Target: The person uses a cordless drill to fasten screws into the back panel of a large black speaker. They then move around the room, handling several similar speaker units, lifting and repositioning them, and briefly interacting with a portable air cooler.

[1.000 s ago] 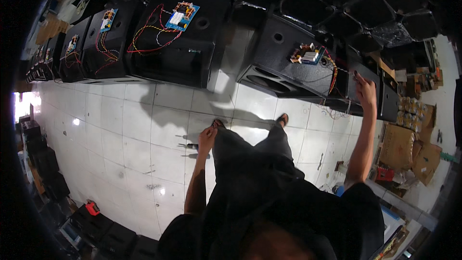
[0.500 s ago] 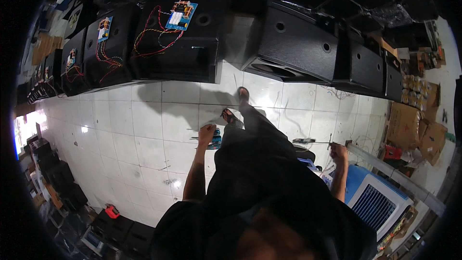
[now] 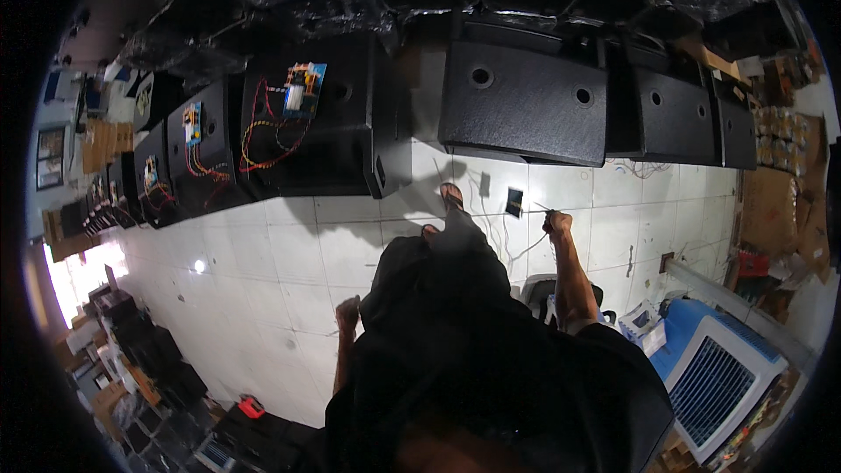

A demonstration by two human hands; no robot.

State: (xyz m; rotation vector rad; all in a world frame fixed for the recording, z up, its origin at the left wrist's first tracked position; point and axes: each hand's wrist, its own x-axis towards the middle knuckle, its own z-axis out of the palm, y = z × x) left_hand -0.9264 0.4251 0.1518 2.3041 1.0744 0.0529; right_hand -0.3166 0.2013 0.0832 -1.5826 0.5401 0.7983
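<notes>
Fingers of the right hand [image 3: 555, 224] close around a thin wire [image 3: 526, 209], which runs toward a small black plate [image 3: 514, 202] on the tiled floor [image 3: 263, 280]. Beyond that plate stands a black speaker cabinet [image 3: 524, 103]. Left hand [image 3: 349, 313] hangs fisted, empty, well apart from it.

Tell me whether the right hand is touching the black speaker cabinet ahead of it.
Apart. The head view shows the right hand out over white floor tiles, with a strip of bare tile between it and the black speaker cabinet.
</notes>
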